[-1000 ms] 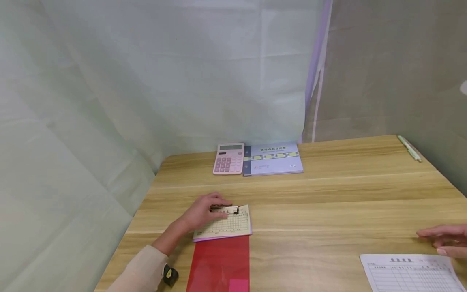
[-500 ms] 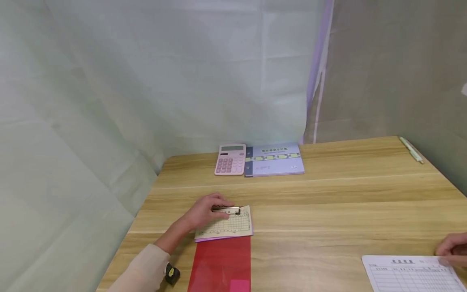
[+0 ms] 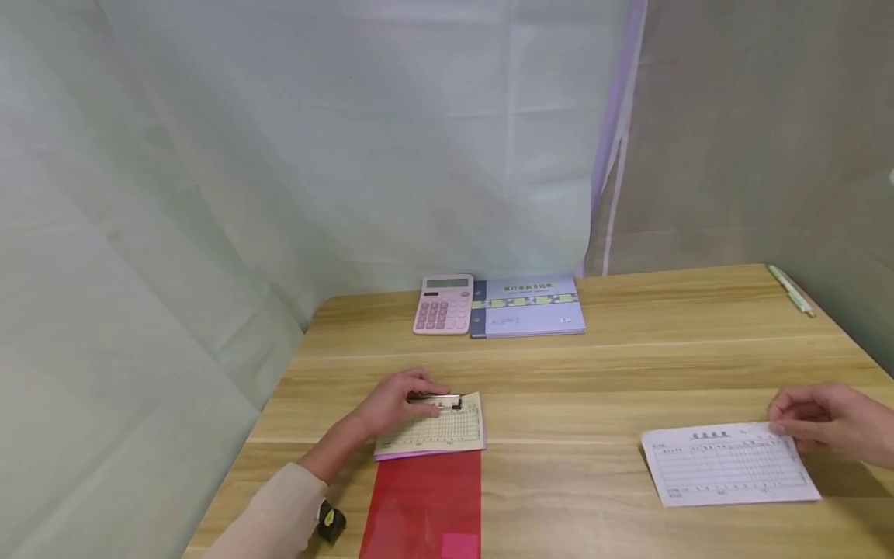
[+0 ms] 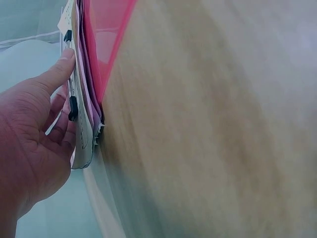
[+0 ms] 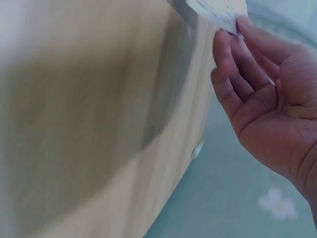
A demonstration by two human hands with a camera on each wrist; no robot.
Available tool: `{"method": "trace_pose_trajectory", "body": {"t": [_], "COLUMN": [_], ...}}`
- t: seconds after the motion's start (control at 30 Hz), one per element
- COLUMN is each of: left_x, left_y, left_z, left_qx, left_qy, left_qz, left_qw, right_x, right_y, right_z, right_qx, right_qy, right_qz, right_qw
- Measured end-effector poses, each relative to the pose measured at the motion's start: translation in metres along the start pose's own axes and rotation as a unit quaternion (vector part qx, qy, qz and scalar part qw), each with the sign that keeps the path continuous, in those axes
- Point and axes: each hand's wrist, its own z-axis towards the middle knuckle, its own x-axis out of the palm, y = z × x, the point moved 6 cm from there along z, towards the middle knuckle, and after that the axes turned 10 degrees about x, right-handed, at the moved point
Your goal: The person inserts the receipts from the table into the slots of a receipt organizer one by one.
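In the head view my left hand (image 3: pixel 391 405) grips the metal clip (image 3: pixel 447 397) at the top of a red clip folder (image 3: pixel 422 497). A stack of cream and purple printed forms (image 3: pixel 450 431) lies under that clip. The left wrist view shows the thumb on one side of the clip's black-ended bar (image 4: pixel 73 108) and the fingers on the other. On the right, my right hand (image 3: pixel 838 423) pinches a white printed form (image 3: pixel 729 466) by its upper right corner. The form is raised off the table, casting a shadow. Only its corner shows in the right wrist view.
A pink calculator (image 3: pixel 445 304) and a blue-lilac account book (image 3: pixel 528 307) lie side by side at the table's back edge. A green pen (image 3: pixel 791 290) is at the far right edge. A small black object (image 3: pixel 330 522) sits beside the left sleeve.
My right hand has reached down to the white form, taken its corner and lifted it, bringing it up and leftward. The left hand has stayed on the clip.
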Motion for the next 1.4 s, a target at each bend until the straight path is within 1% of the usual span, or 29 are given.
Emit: {"method": "trace_pose_trajectory", "body": {"t": [0.03, 0.1, 0.17, 0.23, 0.33, 0.47, 0.57, 0.77, 0.97, 1.07, 1.23, 1.4], "left_x": [0.0, -0.001, -0.002, -0.003, -0.003, -0.003, -0.002, -0.002, -0.002, -0.001, 0.0, 0.0], "left_y": [0.0, -0.001, -0.001, -0.001, -0.001, -0.002, -0.002, -0.003, -0.004, -0.004, -0.008, -0.009], "left_z": [0.0, 0.001, 0.001, 0.001, 0.001, 0.002, 0.001, 0.0, -0.001, -0.002, -0.004, -0.004], "left_qx": [0.002, 0.003, 0.002, -0.002, -0.005, 0.002, -0.001, -0.008, -0.004, -0.002, 0.01, 0.014], "left_qy": [-0.001, 0.0, 0.001, 0.003, 0.005, 0.005, 0.005, 0.005, 0.006, 0.01, 0.02, 0.015], "left_qz": [0.002, 0.004, 0.007, 0.008, 0.008, 0.01, 0.01, 0.007, 0.014, 0.027, 0.056, 0.063], "left_qw": [1.0, 1.0, 1.0, 1.0, 0.9999, 0.9999, 0.9999, 0.9999, 0.9999, 0.9996, 0.9982, 0.9978], "right_x": [0.001, 0.006, 0.011, 0.019, 0.031, 0.047, 0.058, 0.071, 0.072, 0.073, 0.075, 0.075], "right_y": [0.011, 0.034, 0.054, 0.072, 0.091, 0.106, 0.113, 0.119, 0.118, 0.117, 0.116, 0.117], "right_z": [0.005, 0.016, 0.029, 0.042, 0.061, 0.08, 0.088, 0.095, 0.093, 0.091, 0.09, 0.089], "right_qx": [-0.002, -0.011, -0.015, -0.024, -0.03, -0.027, -0.025, -0.027, -0.017, -0.014, -0.008, -0.004], "right_qy": [0.002, -0.009, -0.013, -0.005, 0.017, 0.047, 0.054, 0.03, 0.021, 0.019, -0.005, -0.015], "right_qz": [0.003, 0.0, 0.0, 0.015, 0.047, 0.096, 0.112, 0.087, 0.081, 0.081, 0.055, 0.043], "right_qw": [1.0, 0.9999, 0.9998, 0.9996, 0.9983, 0.9939, 0.9919, 0.9953, 0.9963, 0.9965, 0.9985, 0.999]}}
